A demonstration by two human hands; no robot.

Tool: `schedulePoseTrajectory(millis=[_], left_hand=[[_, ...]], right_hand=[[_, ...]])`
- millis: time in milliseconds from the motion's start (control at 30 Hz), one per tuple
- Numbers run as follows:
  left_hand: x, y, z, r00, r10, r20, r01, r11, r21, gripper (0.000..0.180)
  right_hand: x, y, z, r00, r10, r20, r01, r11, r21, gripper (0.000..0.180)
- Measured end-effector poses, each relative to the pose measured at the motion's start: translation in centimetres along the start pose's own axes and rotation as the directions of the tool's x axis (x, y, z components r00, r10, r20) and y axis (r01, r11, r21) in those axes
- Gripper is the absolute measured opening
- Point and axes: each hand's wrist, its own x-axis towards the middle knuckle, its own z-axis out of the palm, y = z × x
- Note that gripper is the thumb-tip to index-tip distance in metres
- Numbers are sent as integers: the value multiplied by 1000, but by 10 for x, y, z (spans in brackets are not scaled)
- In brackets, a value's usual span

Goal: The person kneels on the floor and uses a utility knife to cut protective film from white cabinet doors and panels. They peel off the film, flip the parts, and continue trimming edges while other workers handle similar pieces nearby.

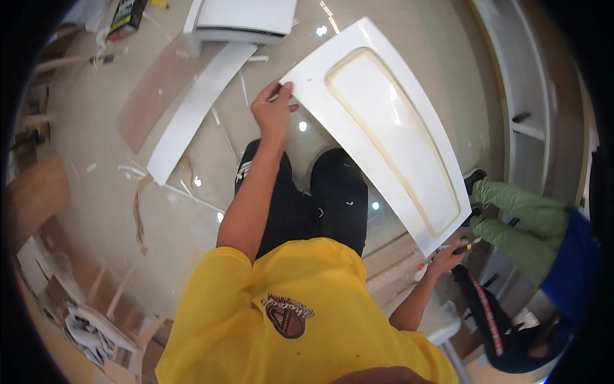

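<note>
A long white panel (391,121), a cabinet door by its look, hangs tilted in front of me. A gold-beige line frames its raised middle. My left hand (274,110) pinches its upper left corner, thumb on the face. At the lower end, my right hand (444,257) is closed beside the panel's corner, around a small black-and-yellow hand tool (465,249). The tool's exact kind is too small to tell, and whether this hand also touches the panel is unclear.
White and brown boards (198,115) lie on the glossy floor with scraps, beside a white cabinet piece (246,18). A person in green trousers (521,198) is close on the right, before a white shelf unit (527,83). Wooden chairs (121,320) stand lower left.
</note>
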Motion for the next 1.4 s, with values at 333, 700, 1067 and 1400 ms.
schedulePoseTrajectory(millis=[333, 700, 1067, 1400], left_hand=[[1, 16, -22, 935, -355, 13, 355, 931, -84, 18], [11, 35, -33, 909, -414, 37, 408, 906, 110, 15], [12, 42, -34, 913, -406, 22, 402, 910, 101, 12], [14, 40, -36, 933, -356, 42, 348, 928, 134, 11]], right_hand=[[-128, -387, 152, 352, -317, 881, 175, 946, 271, 25], [-190, -465, 222, -11, -468, 883, 825, 495, 273, 20], [-201, -464, 226, -15, -399, 917, 882, 427, 200, 19], [-201, -456, 226, -16, -408, 913, 903, 386, 188, 19]])
